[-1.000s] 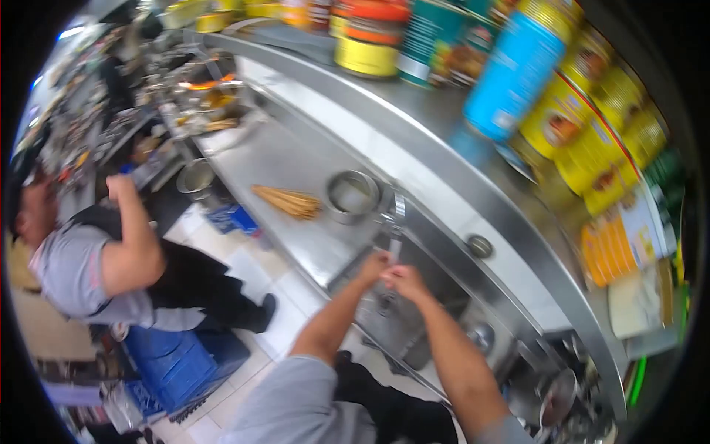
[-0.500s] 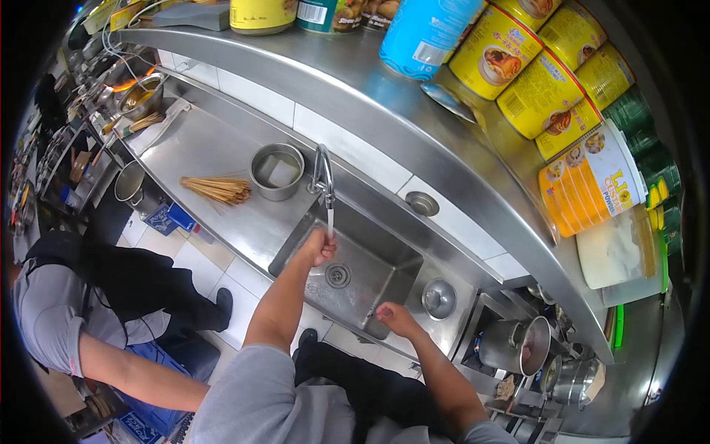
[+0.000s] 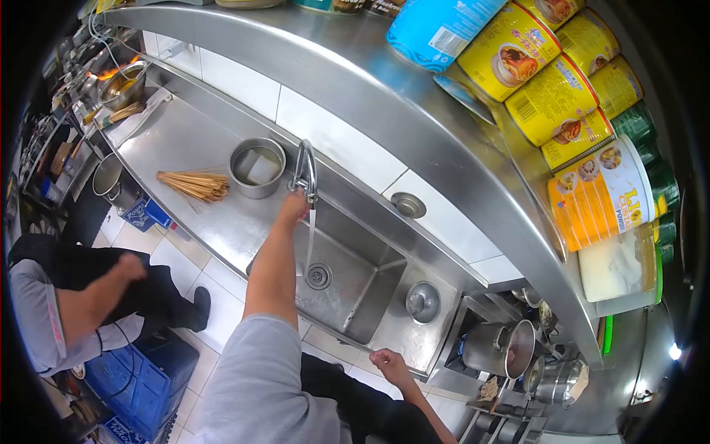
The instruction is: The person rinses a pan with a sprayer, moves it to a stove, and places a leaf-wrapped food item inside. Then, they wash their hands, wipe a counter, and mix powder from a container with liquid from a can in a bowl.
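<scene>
My left hand (image 3: 297, 204) is at the chrome faucet (image 3: 308, 169), its fingers closed at the lower part and partly hidden. A stream of water (image 3: 310, 233) runs from the spout into the steel sink (image 3: 381, 300). My right hand (image 3: 387, 363) hangs by the counter's front edge, fingers curled, with nothing visible in them. Left of the faucet stands a metal pot (image 3: 257, 190) with liquid and a pale block (image 3: 263, 170) inside. A bundle of wooden skewers (image 3: 196, 185) lies beside the pot.
A metal bowl (image 3: 423, 303) sits right of the sink. Above runs a steel shelf (image 3: 355, 70) with yellow cans (image 3: 510, 52) and a custard powder tub (image 3: 599, 196). Large pots (image 3: 484, 348) stand lower right. Another person (image 3: 74, 303) is at the left near a blue crate (image 3: 140, 392).
My left hand has moved from under the water up to the faucet. My right hand has drawn back from the sink's edge. The other person's arm has pulled away to the left.
</scene>
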A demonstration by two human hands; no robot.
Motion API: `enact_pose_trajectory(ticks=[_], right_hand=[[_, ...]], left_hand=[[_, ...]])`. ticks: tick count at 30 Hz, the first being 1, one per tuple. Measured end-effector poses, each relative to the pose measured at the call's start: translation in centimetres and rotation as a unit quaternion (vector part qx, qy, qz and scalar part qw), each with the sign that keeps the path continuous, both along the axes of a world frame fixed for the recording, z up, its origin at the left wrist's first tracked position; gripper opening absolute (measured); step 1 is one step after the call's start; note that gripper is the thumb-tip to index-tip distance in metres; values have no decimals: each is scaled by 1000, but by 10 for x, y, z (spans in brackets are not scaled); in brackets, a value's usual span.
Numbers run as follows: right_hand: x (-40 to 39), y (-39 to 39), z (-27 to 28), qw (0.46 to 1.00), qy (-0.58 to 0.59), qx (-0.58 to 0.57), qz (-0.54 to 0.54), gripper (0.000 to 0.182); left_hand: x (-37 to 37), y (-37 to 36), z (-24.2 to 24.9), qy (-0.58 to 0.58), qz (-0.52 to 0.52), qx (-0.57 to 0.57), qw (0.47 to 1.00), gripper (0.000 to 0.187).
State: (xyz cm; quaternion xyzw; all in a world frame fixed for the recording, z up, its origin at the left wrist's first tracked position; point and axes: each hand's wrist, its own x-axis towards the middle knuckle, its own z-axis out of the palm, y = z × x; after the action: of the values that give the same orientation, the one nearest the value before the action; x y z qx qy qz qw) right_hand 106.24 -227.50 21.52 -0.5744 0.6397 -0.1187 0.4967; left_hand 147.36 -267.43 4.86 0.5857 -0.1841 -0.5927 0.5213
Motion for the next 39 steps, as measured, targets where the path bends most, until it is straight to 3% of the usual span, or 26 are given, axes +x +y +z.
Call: enact_pose_trajectory(ticks=[1, 3, 5, 7, 9, 11, 14, 17, 19, 21, 23, 24, 25, 26, 27, 28, 30, 33, 34, 35, 36, 37, 39], right_hand=[[2, 4, 4, 1000, 13, -8, 16, 20], [4, 10, 15, 999, 37, 4, 33, 24], [-4, 17, 13, 999, 25, 4, 19, 25], [-11, 19, 11, 1000, 11, -2, 4, 25], [-19, 22, 10, 999, 15, 17, -37, 26], [-22, 21, 14, 999, 16, 15, -33, 26], [-27, 25, 15, 999, 18, 17, -30, 26], [-25, 29, 11, 999, 10, 17, -32, 26], [-22, 31, 8, 999, 7, 19, -36, 26], [-18, 34, 4, 999, -9, -4, -30, 27], [-14, 33, 5, 999, -6, 9, -31, 27], [-12, 33, 5, 999, -2, 21, -32, 27], [-11, 34, 5, 999, -2, 23, -31, 27], [-11, 34, 4, 999, -4, 26, -28, 28], [-10, 34, 3, 999, -6, 27, -26, 28], [-10, 35, 4, 999, -7, 27, -24, 28], [-11, 35, 5, 998, 12, 50, -27, 29], [-21, 37, 0, 999, 3, 37, -20, 29], [-24, 39, 1, 999, 1, 34, -26, 29], [-26, 41, 3, 999, 11, 42, -33, 29], [-28, 41, 5, 998, 21, 48, -40, 29], [-32, 43, 5, 998, 17, 40, -45, 29], [-40, 52, 0, 996, -2, 49, -70, 28]], left_hand=[[1, -19, -51, -147, -17, -62, 987, 44], [-5, -12, -61, -289, -38, -118, 949, 46], [-24, 37, 7, -123, 44, -76, 989, 45], [-42, 55, -55, 13, 26, -116, 993, 35], [-69, 104, -44, 59, -46, -56, 996, 24], [-96, 141, -12, 156, 44, 24, 986, 19], [-100, 171, 23, 212, 81, 104, 968, 21], [-87, 163, -13, 239, 70, 81, 965, 22], [-66, 135, -9, 197, 37, 16, 980, 21], [-47, 101, 24, 65, 50, -53, 995, 23], [-26, 57, 15, -88, 48, -57, 993, 25], [-22, 54, 25, -89, 48, -55, 993, 25], [-20, 53, 33, -372, -21, -87, 924, 24], [-20, 56, 46, -621, -89, -111, 771, 23], [-29, 57, 55, -571, -102, -13, 814, 20], [-33, 66, 63, -571, -101, -12, 814, 20], [-44, 96, 62, -526, -208, -85, 821, 19], [-66, 112, -31, -410, -283, -156, 853, 20], [-69, 114, -66, -331, -281, -152, 888, 21], [-63, 135, -33, -170, -257, -42, 950, 19], [-60, 146, -13, -4, -221, 69, 973, 18], [-58, 149, -6, -9, -226, 62, 972, 18], [-44, 140, 5, -158, -295, 120, 935, 17]])
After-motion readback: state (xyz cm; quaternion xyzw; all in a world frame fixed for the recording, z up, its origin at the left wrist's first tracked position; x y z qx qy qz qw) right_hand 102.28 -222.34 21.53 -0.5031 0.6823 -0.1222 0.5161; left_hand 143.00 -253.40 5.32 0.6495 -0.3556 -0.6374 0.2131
